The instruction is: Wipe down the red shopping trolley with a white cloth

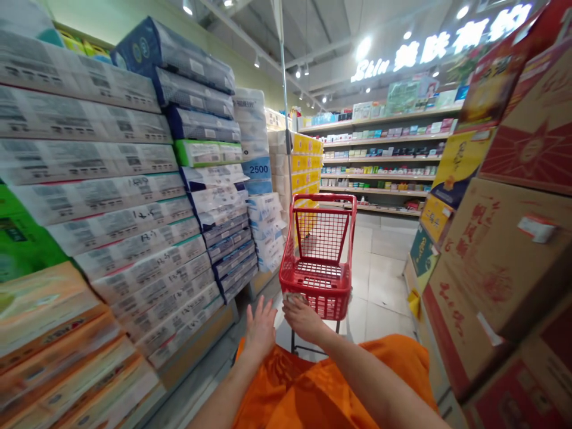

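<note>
Just ahead of me on the aisle floor stands a red plastic shopping cart [330, 301] with a mesh basket and metal legs. My left hand [260, 326] is raised over my lap, left of the cart's lower basket, its fingers spread and nothing in them. Beside it, my right hand [306, 320] reaches to the lower left corner of the basket. Its fingers are bent over a small, mottled, pale brown thing [295, 297], too small and covered to name. Whether that hand also touches the cart I cannot tell.
Stacked wrapped paper packs [147, 238] line the left side. Printed cardboard cartons [504, 256] are piled on the right. A thin metal pole [286, 107] rises behind the cart. Farther back, shelves [379, 140] hold small boxes. Pale floor tiles [384, 286] run between.
</note>
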